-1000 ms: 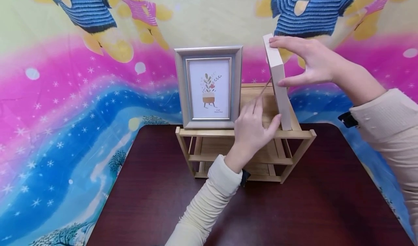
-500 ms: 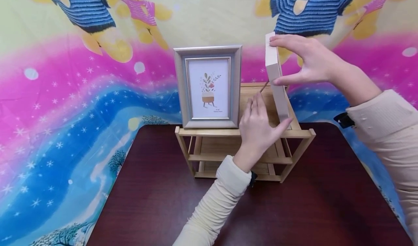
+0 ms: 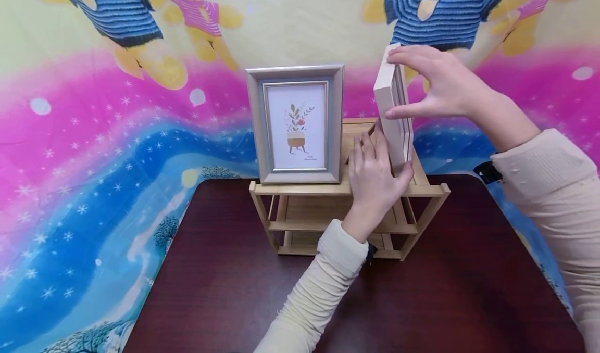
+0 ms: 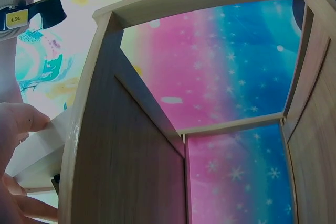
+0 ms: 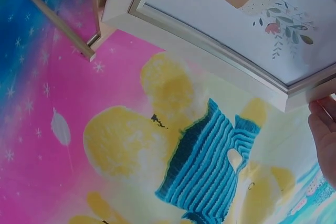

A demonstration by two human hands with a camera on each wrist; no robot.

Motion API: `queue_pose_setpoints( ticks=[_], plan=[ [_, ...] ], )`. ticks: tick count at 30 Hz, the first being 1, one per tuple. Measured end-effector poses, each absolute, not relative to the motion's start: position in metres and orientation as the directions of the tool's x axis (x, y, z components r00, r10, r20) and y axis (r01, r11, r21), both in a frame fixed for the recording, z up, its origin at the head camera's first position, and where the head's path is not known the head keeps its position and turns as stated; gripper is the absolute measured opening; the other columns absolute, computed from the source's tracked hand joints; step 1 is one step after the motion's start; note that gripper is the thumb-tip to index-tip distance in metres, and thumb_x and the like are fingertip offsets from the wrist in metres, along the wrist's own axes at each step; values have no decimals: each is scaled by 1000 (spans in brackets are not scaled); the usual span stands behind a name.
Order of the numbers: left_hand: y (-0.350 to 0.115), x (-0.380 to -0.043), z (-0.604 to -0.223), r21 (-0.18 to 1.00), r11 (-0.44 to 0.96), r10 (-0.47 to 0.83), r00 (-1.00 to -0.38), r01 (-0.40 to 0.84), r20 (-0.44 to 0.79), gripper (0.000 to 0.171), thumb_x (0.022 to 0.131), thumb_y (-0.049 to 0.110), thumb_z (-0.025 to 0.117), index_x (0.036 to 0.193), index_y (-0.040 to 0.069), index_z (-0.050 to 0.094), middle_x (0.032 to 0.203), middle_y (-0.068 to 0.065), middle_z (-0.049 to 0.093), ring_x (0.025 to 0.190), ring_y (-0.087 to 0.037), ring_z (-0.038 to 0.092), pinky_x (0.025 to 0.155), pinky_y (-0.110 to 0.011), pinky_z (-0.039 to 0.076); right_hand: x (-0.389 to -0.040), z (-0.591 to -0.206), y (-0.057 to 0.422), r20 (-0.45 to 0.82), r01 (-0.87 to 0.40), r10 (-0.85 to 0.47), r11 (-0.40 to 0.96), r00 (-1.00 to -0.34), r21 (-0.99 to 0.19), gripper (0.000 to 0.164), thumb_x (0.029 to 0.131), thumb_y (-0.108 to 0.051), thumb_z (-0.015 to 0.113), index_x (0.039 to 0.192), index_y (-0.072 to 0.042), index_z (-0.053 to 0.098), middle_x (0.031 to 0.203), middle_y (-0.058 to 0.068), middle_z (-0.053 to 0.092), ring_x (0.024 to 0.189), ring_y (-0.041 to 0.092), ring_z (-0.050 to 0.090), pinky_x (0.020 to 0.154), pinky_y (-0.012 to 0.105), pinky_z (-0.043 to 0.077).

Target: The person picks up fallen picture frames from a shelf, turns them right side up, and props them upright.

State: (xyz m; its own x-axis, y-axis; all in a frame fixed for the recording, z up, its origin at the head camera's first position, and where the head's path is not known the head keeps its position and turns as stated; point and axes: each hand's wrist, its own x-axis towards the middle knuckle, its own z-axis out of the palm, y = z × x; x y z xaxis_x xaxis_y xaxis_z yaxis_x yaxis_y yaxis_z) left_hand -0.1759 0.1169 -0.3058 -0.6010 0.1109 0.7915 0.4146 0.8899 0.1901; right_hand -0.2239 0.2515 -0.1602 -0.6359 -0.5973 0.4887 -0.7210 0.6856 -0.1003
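Note:
A white picture frame (image 3: 397, 139) stands nearly edge-on at the right of the wooden rack's (image 3: 344, 228) top shelf, its moulded front turned to the right. My right hand (image 3: 445, 82) holds its upper part, fingers on the top edge and thumb on the near side edge. At its lower end, my left hand (image 3: 377, 176) grips it with the thumb on the near edge and the fingers along the back. In the right wrist view, the frame's face (image 5: 210, 59) shows a plant print. To its left on the shelf stands a silver-grey picture frame (image 3: 295, 177), upright.
The tiered rack stands on a dark red-brown table (image 3: 220, 269). Close behind hangs a colourful cloth (image 3: 108, 197) with bears and snowflakes. Open gaps lie between the rack's lower shelves.
The white frame has turned, so its moulded front now shows on the right side. My left hand has moved right and closed on its lower edge. My right hand keeps its hold.

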Motion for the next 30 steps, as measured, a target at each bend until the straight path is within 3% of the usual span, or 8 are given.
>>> queue_pose_setpoints(
  ticks=[6, 10, 16, 20, 27, 30],
  plan=[
    [114, -178, -306, 198, 875, 121, -594, 443, 795, 83, 72, 49, 63, 135, 2, 39, 119, -18, 57, 111, -33, 53, 90, -37, 45, -227, -159, 257, 488, -717, -582, 683, -651, -141, 72, 77, -47, 67, 129, -1, 48, 135, 19, 42, 127, 36, 33, 102, 57, 23],
    [112, -180, -306, 211, 859, 118, -582, 466, 804, 83, 70, 46, 66, 135, 2, 39, 118, -17, 57, 110, -32, 54, 89, -36, 46, -230, -159, 258, 513, -702, -539, 684, -668, -197, 56, 83, -41, 60, 125, -3, 53, 134, 17, 43, 127, 34, 33, 102, 58, 20],
    [112, -181, -305, 221, 852, 118, -586, 474, 802, 84, 69, 45, 66, 136, 2, 39, 119, -17, 57, 110, -32, 54, 88, -35, 46, -237, -159, 261, 459, -630, -441, 632, -772, -452, 36, 92, -24, 47, 122, -6, 52, 146, 9, 29, 135, 26, 19, 104, 59, 14],
    [111, -180, -305, 222, 850, 122, -590, 477, 799, 83, 70, 45, 65, 136, 2, 39, 120, -17, 56, 110, -32, 54, 88, -35, 46, -241, -160, 263, 436, -608, -425, 585, -793, -536, 34, 95, -21, 39, 123, -6, 51, 145, 12, 30, 136, 24, 18, 105, 57, 11],
    [107, -182, -306, 257, 797, 109, -549, 547, 829, 86, 70, 40, 68, 137, -2, 34, 124, -18, 53, 112, -30, 52, 92, -33, 44, -245, -162, 265, 449, -598, -398, 596, -800, -536, 34, 94, -21, 41, 123, -7, 54, 142, 12, 34, 134, 20, 21, 104, 58, 12],
    [105, -181, -307, 279, 749, 97, -517, 601, 851, 90, 70, 33, 71, 139, -4, 28, 124, -17, 54, 107, -26, 56, 82, -30, 49, -247, -163, 265, 451, -595, -393, 601, -802, -533, 35, 94, -21, 42, 123, -6, 54, 142, 12, 34, 133, 20, 21, 104, 58, 11]
  ],
)
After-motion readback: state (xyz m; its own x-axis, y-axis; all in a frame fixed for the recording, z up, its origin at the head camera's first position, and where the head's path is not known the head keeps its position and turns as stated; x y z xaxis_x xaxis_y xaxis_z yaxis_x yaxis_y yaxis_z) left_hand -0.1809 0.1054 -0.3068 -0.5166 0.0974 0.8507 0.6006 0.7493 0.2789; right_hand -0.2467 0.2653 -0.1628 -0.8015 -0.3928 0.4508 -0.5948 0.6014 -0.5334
